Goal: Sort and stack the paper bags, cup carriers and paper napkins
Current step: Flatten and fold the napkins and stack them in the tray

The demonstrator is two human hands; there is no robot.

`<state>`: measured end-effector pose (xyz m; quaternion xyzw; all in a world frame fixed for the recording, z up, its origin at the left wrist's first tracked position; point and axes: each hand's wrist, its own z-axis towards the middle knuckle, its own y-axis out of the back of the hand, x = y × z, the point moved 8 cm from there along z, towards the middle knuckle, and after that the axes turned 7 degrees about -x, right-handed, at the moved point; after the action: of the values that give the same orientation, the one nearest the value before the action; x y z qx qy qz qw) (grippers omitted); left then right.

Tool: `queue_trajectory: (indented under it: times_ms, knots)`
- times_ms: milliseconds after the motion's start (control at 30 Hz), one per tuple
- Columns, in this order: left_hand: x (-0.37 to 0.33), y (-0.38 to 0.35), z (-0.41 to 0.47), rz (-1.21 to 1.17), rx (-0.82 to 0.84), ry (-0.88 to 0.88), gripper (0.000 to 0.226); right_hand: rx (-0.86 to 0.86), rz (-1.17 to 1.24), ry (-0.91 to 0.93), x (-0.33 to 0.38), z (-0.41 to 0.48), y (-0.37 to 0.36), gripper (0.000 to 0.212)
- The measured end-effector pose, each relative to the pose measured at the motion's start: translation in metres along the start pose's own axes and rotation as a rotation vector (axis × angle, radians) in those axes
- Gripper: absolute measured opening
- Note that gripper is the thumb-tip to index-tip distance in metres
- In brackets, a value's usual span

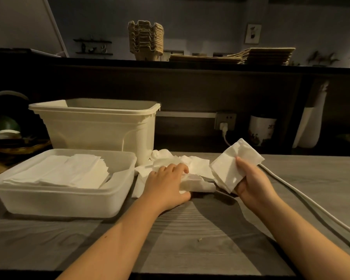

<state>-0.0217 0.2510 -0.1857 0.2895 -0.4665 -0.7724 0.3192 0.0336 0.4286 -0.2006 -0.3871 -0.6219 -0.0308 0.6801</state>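
The loose napkins lie crumpled on the counter beside the tray, the left hand curled over them, pinching one. The right hand grips a bundle by its lower edge; held that way, I reckon it could fan and spill.

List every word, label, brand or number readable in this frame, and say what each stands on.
No text in this frame can be read.
White container: dark print on its side, too blurred to read.
Framed picture: a dark figure, too small to tell whether it bears any words.
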Motion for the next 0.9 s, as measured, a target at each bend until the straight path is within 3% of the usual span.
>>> queue_trajectory:
  times_ms: [200,267,433,533,633,733,800,900]
  knots:
    - [0.01,0.015,-0.001,-0.089,-0.054,0.109,0.026,0.031,-0.049,0.004,0.002,-0.002,-0.002,0.037]
    - [0.019,0.021,0.0,-0.267,-0.081,0.223,0.023,0.034,-0.06,-0.002,0.002,-0.002,-0.002,0.039]
    - [0.036,0.046,-0.002,-0.764,-0.373,0.461,0.025,0.056,-0.132,-0.001,0.002,-0.005,-0.006,0.037]
    - [0.045,0.045,-0.004,-0.992,-0.454,0.571,0.024,0.075,-0.171,-0.005,0.001,-0.006,-0.007,0.034]
    - [0.052,0.033,-0.007,-1.307,-0.461,0.711,0.025,0.094,-0.207,-0.032,-0.003,-0.007,-0.008,0.03]
    - [0.045,0.016,-0.007,-1.516,-0.342,0.774,0.027,0.141,-0.186,-0.051,-0.003,-0.01,-0.013,0.025]
    - [0.041,0.019,-0.005,-1.334,-0.324,0.703,0.032,0.172,-0.121,-0.066,-0.002,-0.013,-0.017,0.034]
    - [0.028,0.043,-0.004,-0.757,-0.378,0.428,0.021,0.202,-0.058,-0.082,0.0,-0.016,-0.018,0.048]
